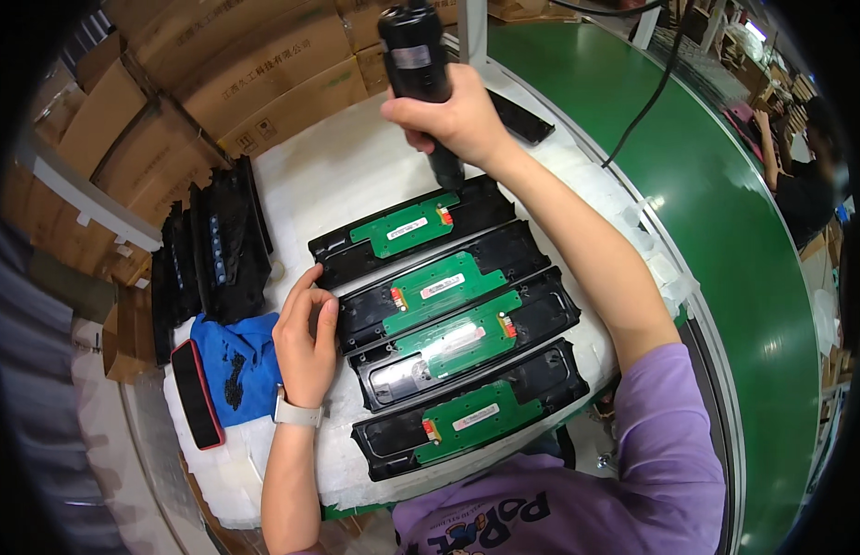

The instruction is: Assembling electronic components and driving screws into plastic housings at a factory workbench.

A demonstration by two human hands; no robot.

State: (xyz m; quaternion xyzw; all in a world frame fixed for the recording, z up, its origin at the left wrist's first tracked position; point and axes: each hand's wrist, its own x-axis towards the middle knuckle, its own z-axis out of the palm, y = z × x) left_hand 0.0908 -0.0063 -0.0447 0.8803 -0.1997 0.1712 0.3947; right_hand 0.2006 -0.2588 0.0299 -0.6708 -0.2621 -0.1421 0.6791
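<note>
My right hand [453, 116] is closed around a black electric screwdriver [419, 69], held upright. Its lower tip points down at the right part of the farthest black plastic panel [333, 270], by the edge of its green circuit board [393, 239]; whether it touches a screw I cannot tell. My left hand [305, 342], wearing a watch, holds nothing. Its fingertips rest at that panel's left end, fingers partly bent and thumb apart, beside the second panel [354, 322]. Nearer to me lie a third panel [374, 393] and a nearest one [379, 467], each with a green board.
Left on the white-covered table [305, 176] are dark foam-like strips [231, 240], a blue cloth [254, 347] and a red-edged phone [197, 393]. Cardboard boxes [263, 83] stand behind. A green conveyor belt [578, 83] curves along the right, with a person [809, 176] beyond it.
</note>
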